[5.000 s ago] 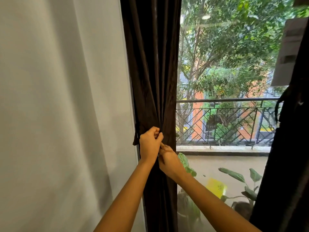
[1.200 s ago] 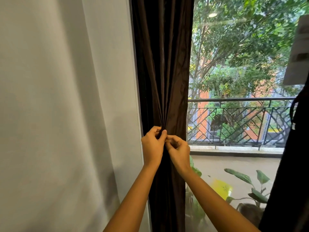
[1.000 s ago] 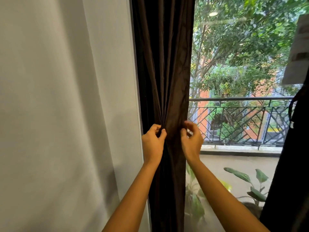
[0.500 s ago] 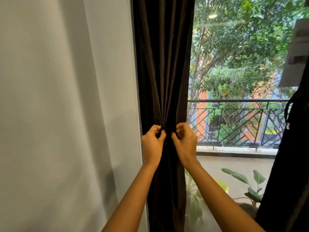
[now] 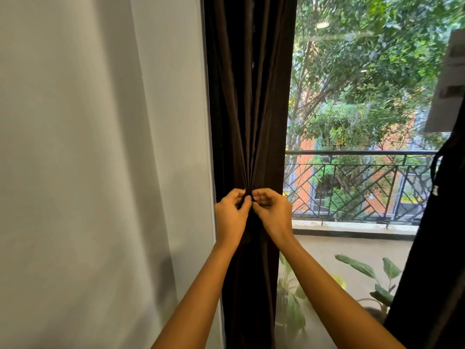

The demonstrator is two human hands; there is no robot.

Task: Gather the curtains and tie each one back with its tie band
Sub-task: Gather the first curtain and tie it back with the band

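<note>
The step in hand looks like fastening the band on the first of 2 curtains. The dark brown pleated fabric curtain (image 5: pixel 251 96) hangs bunched into a narrow column at the left edge of the window, right beside the plain white wall (image 5: pixel 88 147). Its folds converge to 1 tight point at about mid-height. The left hand (image 5: pixel 232 215) and the right hand (image 5: pixel 273 212) meet at that point, fingertips touching, and both have their fingers curled in and pinching the gathered cloth. The tie band cannot be told apart from the dark fabric, so whether it is already round the bundle is unclear.

The next move probably calls for keeping the folds pinched with 1 hand while the other draws the band snug and secures it, without letting pleats slip free.

A second dark fabric curtain (image 5: pixel 432 273) stands at the far right, and a thin dark loop (image 5: pixel 434 170) hangs at its inner edge, possibly its own band. Through the glass show a black metal balcony railing (image 5: pixel 364 185), green trees (image 5: pixel 364 59) and a broad-leafed potted plant (image 5: pixel 372 273). No table or bench is in view.
</note>
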